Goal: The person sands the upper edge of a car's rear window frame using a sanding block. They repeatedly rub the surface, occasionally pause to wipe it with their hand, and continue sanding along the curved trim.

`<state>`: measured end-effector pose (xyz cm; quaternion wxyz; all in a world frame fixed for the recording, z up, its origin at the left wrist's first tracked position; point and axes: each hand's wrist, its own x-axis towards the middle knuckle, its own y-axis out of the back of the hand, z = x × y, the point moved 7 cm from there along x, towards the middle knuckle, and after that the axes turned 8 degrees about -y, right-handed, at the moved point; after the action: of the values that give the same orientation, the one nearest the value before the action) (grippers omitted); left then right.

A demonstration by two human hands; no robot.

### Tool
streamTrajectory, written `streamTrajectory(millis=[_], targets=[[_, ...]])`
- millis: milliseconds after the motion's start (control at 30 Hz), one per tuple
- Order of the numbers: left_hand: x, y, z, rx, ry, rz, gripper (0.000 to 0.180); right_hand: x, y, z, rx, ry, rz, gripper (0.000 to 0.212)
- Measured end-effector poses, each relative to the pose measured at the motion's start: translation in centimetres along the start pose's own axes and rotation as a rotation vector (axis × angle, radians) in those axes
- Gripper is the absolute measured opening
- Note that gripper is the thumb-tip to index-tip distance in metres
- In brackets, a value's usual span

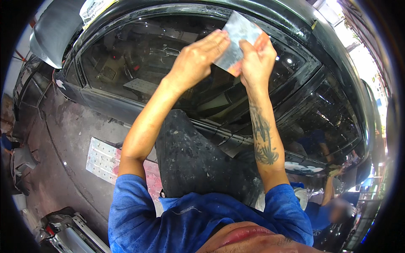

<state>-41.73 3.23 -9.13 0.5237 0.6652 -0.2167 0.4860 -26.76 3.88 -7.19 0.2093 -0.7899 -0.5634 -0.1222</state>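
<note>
A grey sheet of sandpaper (pixel 240 36) with orange along its right and lower edges is held over the dark car's side window (pixel 143 55). My right hand (pixel 259 59) pinches it at the right side, thumb on the grey face and fingers behind. The fingers of my left hand (pixel 198 59) are pressed together over the sheet's left edge; its thumb is hidden. Dusty residue marks the black frame around the window glass.
A perforated metal plank (pixel 101 160), partly red, lies beneath me. At the lower right a co-worker in blue (pixel 320 215) reaches toward the car's side. A loose grey panel (pixel 55 31) stands at the upper left; car parts (pixel 71 232) lie at the lower left.
</note>
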Motion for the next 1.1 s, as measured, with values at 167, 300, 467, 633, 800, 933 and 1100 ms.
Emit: streamTrajectory(millis=[167,300,467,633,800,933,1100], targets=[[-0.3,0.3,-0.4,0.000,0.026,0.025,0.070,0.1,-0.2,0.6,-0.006,0.023,0.021,0.015],[-0.2,0.4,-0.5,0.020,0.027,0.053,0.068,-0.1,-0.1,0.2,-0.012,0.102,0.007,0.022],[-0.1,0.1,-0.1,-0.006,-0.016,0.040,0.068,-0.5,0.7,0.3,-0.045,0.083,0.084,0.030],[-0.2,0.0,-0.5,-0.002,-0.024,0.032,0.067,-0.4,0.5,0.5,-0.015,0.096,0.093,0.026],[-0.1,0.4,-0.9,-0.028,0.006,0.042,0.066,-0.2,-0.7,0.1,-0.109,0.102,0.030,0.025],[-0.2,0.3,-0.9,-0.050,0.002,0.028,0.067,-0.3,-0.3,0.4,-0.039,0.080,0.084,0.024],[-0.3,0.4,-1.1,-0.050,0.036,0.078,0.067,-1.0,-0.5,-0.2,-0.150,0.173,0.039,0.027]])
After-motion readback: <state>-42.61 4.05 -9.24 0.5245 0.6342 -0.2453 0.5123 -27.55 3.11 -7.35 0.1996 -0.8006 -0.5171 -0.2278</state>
